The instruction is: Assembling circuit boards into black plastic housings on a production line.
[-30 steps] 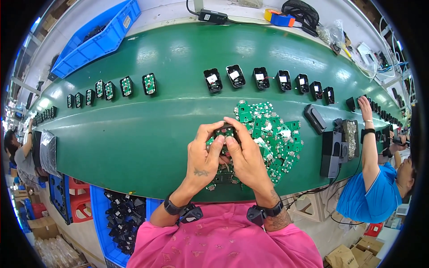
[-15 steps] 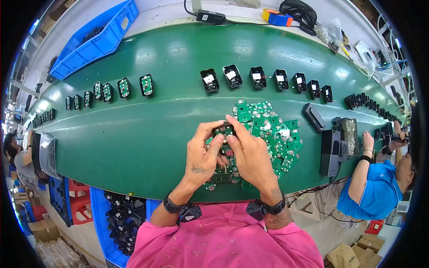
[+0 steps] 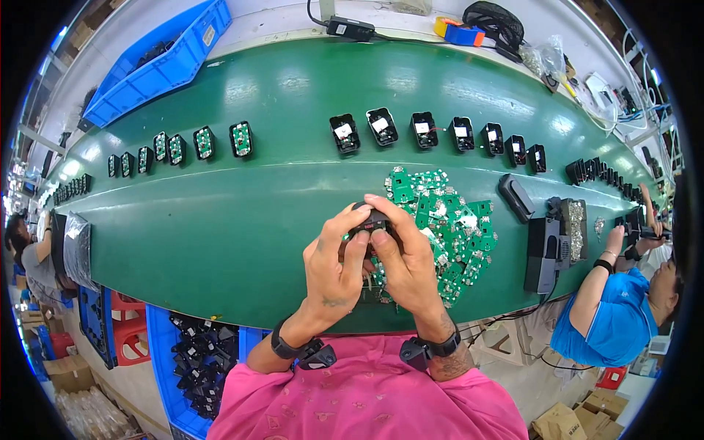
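Pinching blk housing [image 3: 375, 219] w/ both hands [image 3: 334, 271] [image 3: 408, 265], thumbs [image 3: 381, 240] at near edge, by grn PCB pile [image 3: 458, 235].

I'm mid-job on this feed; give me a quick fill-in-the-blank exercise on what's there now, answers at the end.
1. The left hand and right hand together hold one ____ case.
2. Most of the loose green circuit boards lie to the ____ of the hands.
3. The open cases just beyond the boards show a ____ patch inside.
4. The bin at lower left, holding black parts, is ____.

Missing words: black; right; white; blue.
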{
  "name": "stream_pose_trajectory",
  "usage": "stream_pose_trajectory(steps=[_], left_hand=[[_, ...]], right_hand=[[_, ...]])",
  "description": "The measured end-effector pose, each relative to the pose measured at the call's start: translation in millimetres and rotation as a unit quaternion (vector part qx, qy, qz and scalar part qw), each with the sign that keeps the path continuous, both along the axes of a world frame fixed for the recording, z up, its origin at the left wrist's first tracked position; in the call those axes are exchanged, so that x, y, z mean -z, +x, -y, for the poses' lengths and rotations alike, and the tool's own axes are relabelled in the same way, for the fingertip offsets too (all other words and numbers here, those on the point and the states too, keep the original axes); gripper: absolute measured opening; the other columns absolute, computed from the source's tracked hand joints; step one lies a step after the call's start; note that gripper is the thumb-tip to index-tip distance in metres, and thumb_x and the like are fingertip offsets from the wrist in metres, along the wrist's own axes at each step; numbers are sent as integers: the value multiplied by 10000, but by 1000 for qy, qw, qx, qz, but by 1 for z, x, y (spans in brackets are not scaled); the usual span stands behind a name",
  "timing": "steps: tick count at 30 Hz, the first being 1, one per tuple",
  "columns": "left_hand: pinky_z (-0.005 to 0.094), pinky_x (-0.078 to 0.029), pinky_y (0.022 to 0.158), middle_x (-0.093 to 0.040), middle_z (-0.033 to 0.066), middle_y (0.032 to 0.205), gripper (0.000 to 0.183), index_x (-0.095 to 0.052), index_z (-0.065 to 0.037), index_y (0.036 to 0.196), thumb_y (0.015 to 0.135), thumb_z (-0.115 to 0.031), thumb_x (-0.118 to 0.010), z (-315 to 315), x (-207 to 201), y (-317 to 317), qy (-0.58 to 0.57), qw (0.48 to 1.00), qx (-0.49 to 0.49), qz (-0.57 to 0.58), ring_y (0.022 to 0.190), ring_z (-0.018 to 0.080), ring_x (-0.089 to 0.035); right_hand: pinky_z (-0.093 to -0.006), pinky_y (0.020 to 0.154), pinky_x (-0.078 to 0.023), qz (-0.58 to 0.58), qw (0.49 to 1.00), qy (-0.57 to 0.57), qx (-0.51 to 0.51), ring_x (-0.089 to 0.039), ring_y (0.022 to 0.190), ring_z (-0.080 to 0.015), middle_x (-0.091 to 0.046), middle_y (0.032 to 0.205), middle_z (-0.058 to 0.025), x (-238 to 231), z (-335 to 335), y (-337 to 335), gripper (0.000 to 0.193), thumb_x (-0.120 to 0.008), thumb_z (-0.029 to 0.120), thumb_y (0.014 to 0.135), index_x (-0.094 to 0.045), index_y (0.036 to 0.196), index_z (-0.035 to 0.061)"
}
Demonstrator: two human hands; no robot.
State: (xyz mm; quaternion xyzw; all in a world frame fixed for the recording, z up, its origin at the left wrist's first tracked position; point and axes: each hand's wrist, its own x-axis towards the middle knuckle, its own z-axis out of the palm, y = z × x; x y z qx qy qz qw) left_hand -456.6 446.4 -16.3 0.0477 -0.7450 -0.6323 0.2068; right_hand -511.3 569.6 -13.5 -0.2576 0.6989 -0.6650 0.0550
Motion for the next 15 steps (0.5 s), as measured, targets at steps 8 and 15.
stream_pose_trajectory(steps=[8, 15], left_hand=[[289, -586, 562, -669, 163, 1105, 267, -568, 4, 1239, 985, -78, -569, 13, 2, -11, -21, 1000, -18, 5, 732, 187, -711], [305, -558, 468, -657, 150, 1004, 257, -533, -11, 1236, 994, -65, -463, 126, 18, -101, -42, 993, -48, 103, 573, 223, -692]], right_hand=[[-239, 755, -482, 127, 992, 6, 2, -565, 855, -82, -626, 952, -42, -2, 14, -4, 376, -529, 54, 998, -533, 1373, 29], [-392, 917, -470, -218, 897, 301, 239, -601, 1042, -296, -663, 1130, -155, -11, -71, -12, 511, -661, 183, 923, -532, 1397, 40]])
